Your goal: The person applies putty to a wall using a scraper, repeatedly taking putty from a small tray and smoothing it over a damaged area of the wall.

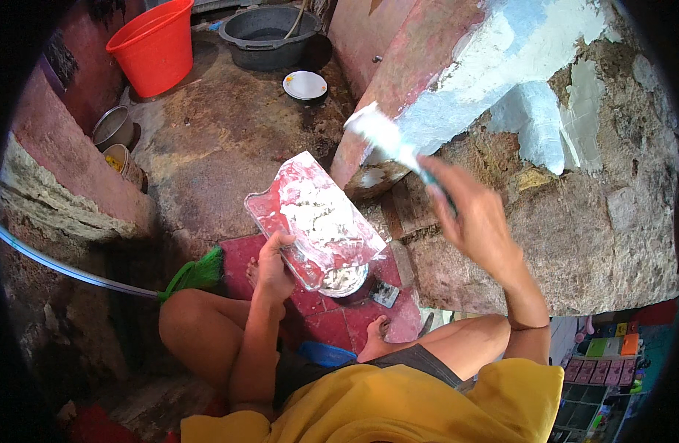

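Note:
My left hand (276, 269) grips the lower edge of a red flat board (259, 208) smeared with a mound of white paste (316, 209). Beneath the board's lower part is a round container (343, 282) of white paste. My right hand (461, 207) is closed round the dark green handle of a scraper (397, 145), whose white-coated blade is raised at the wall (346, 164) at the upper right; whether it touches is unclear. That wall has patches of white and pale blue coating (524, 33) over pink paint and rough cement. A small dark scraper-like piece (384, 294) lies beside the container.
A red bucket (151, 48), a dark basin (269, 55), a white plate (305, 85) and a metal bowl (110, 127) stand behind. A green broom (199, 269) lies left near a hose (73, 269). A blue object (328, 354) is below; shelved goods (598, 369) are lower right.

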`<action>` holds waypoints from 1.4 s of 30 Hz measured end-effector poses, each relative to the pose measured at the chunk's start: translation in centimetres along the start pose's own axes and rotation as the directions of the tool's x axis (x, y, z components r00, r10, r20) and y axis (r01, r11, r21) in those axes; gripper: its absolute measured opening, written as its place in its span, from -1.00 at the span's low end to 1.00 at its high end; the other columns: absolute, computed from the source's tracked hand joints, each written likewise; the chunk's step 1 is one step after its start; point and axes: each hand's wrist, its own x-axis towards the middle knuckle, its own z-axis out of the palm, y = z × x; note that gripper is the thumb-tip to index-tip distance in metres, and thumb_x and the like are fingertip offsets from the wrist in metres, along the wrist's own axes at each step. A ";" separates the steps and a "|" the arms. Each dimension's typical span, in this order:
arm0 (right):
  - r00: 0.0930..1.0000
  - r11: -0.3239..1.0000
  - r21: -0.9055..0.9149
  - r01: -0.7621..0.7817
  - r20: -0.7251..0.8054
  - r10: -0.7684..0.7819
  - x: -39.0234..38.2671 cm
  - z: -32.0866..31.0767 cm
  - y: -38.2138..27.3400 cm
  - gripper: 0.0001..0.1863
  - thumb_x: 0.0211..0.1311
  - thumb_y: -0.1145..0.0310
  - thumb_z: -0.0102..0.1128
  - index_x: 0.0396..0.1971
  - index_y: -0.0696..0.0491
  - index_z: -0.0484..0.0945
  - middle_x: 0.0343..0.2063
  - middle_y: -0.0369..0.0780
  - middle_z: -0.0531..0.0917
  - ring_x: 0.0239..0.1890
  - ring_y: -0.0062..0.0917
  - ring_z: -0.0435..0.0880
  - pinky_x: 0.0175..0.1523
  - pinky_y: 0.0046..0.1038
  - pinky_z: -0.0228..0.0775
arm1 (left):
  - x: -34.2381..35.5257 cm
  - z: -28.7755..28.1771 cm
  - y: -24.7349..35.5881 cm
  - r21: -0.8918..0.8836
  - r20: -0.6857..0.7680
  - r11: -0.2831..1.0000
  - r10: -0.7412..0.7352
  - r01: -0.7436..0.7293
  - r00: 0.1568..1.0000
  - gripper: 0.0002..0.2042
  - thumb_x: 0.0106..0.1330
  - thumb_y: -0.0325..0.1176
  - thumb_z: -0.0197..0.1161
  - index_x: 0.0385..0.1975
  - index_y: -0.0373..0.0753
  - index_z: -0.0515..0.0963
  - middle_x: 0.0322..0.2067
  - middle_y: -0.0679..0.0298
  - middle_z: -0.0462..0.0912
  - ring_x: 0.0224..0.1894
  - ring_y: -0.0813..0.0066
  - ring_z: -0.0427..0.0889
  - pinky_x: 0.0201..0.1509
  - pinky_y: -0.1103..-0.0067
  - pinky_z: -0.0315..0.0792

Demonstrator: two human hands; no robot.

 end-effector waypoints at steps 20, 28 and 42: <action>0.988 0.812 0.583 0.032 0.103 -0.113 -11.6 4.8 4.0 -0.64 0.00 0.53 0.24 -0.11 0.05 0.61 -0.62 -0.19 0.49 -0.63 -0.47 0.38 -0.53 -0.47 0.21 | -2.4 0.3 3.3 -0.053 0.181 0.999 -0.001 0.011 0.983 -0.53 0.09 -0.45 -0.02 0.06 -0.46 0.32 -0.11 -0.01 0.55 -0.13 0.16 0.60 0.02 0.31 0.51; 0.975 0.776 0.595 -0.212 0.183 0.126 -16.4 4.1 5.0 -0.69 0.03 0.55 0.24 -0.15 0.14 0.60 -0.31 -0.13 0.66 -0.35 -0.48 0.63 -0.25 -0.51 0.46 | -1.9 0.3 3.0 -0.027 0.153 1.000 -0.005 0.010 0.988 -0.56 0.08 -0.47 0.02 0.02 -0.46 0.35 -0.15 0.02 0.56 -0.17 0.18 0.61 0.02 0.32 0.51; 0.650 -0.308 0.591 -0.745 0.747 -0.140 -13.0 7.2 3.9 -0.66 0.33 0.14 0.02 -0.13 0.12 0.42 -0.74 -0.23 0.41 -0.79 -0.64 0.34 -0.76 -0.59 0.15 | -1.5 0.5 2.3 -0.024 0.212 0.995 -0.090 0.097 0.973 -0.52 0.06 -0.48 -0.02 0.06 -0.45 0.32 -0.11 0.00 0.55 -0.13 0.16 0.60 0.04 0.32 0.50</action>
